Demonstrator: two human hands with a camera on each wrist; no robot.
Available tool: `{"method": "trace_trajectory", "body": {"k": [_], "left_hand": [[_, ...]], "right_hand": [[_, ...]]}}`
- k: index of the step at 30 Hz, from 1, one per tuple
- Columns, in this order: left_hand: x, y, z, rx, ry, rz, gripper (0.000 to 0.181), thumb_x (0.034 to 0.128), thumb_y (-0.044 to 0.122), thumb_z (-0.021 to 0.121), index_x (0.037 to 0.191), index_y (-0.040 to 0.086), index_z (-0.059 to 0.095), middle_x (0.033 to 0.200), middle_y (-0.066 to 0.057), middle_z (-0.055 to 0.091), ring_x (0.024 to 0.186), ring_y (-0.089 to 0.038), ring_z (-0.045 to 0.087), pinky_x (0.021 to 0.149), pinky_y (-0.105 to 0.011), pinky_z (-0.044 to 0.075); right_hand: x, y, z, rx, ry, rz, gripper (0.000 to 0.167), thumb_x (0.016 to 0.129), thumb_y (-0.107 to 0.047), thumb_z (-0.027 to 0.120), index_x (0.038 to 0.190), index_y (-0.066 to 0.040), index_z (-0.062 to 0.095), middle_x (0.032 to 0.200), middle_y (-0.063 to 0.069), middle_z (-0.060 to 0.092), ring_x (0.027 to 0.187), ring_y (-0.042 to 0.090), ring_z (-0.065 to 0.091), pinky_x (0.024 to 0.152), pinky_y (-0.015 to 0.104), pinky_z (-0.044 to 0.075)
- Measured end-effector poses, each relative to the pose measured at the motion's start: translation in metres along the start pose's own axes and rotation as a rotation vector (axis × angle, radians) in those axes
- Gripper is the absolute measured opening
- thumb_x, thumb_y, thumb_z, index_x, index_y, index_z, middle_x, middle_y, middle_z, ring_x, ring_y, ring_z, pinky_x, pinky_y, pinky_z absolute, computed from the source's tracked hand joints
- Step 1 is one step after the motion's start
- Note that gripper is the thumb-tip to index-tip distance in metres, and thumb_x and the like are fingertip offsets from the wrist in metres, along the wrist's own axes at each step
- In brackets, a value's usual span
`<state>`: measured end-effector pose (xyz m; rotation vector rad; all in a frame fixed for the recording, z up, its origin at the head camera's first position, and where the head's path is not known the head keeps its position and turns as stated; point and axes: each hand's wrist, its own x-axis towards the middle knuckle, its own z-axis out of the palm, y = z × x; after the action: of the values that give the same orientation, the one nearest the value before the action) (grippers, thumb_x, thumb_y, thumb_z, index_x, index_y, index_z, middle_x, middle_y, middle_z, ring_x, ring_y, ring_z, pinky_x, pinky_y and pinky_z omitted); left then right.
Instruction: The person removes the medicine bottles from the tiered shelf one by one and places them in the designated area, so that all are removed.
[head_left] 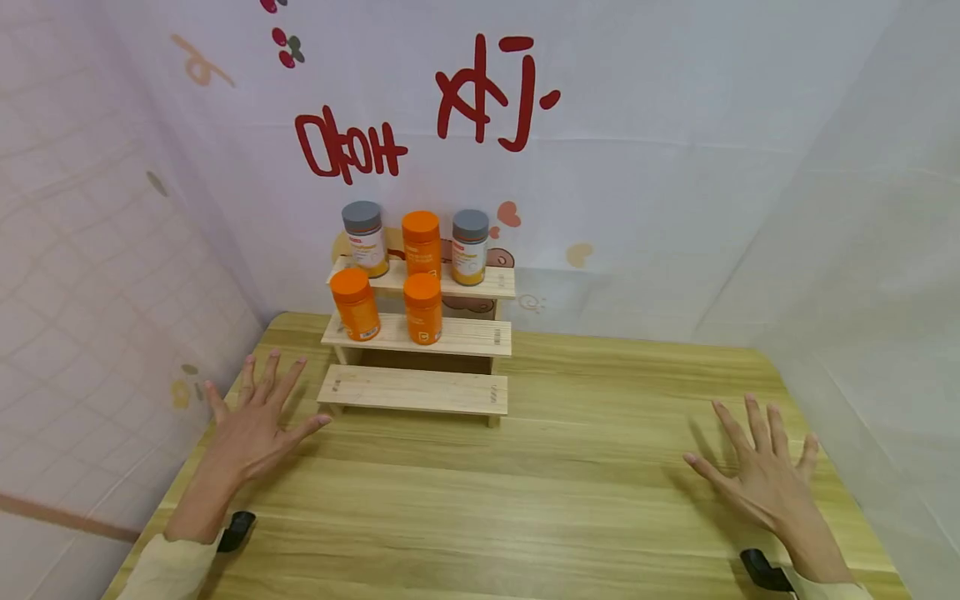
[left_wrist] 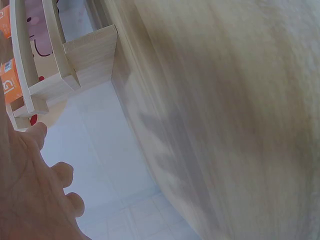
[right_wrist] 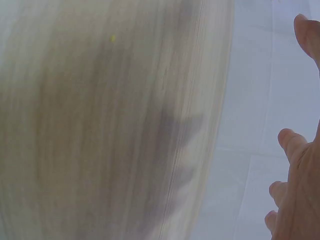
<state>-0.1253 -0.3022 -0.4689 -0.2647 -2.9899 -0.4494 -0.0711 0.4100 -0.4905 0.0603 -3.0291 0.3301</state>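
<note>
With fingers spread, my left hand (head_left: 253,429) hovers above the table, just left of a three-step wooden rack (head_left: 412,392). My right hand (head_left: 767,477) is spread over the table's right side, far from the rack and holding nothing. On the top step stand a grey-capped jar (head_left: 369,250), an orange jar (head_left: 422,237) and another grey-capped jar (head_left: 469,254). Two more orange jars, one on the left (head_left: 358,315) and one further right (head_left: 423,317), are on the middle step. The bottom step bears nothing. In the left wrist view, orange jars (left_wrist: 11,82) show partly behind the rack.
A wood-grain table (head_left: 525,500) lies under both hands, with their shadows on it. White printed cloth (head_left: 637,167) hangs behind and at both sides. Dark wrist devices show on the left wrist (head_left: 237,531) and the right wrist (head_left: 763,571).
</note>
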Motion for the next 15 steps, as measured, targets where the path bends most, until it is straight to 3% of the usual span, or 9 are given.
{"method": "trace_trajectory", "body": {"k": [15], "left_hand": [[0.0007,0.0036,0.0020,-0.004,-0.011,0.001,0.093,0.0969,0.066,0.055,0.167,0.032,0.004,0.171,-0.016,-0.006,0.154,-0.050,-0.014,0.099,-0.081,-0.030]], "right_hand": [[-0.0084,-0.0024,-0.0031,-0.022,-0.026,0.031,0.097,0.094,-0.068,0.058,0.167,-0.034,0.004,0.171,0.009,-0.021,0.153,0.040,-0.028,0.101,0.081,-0.029]]}}
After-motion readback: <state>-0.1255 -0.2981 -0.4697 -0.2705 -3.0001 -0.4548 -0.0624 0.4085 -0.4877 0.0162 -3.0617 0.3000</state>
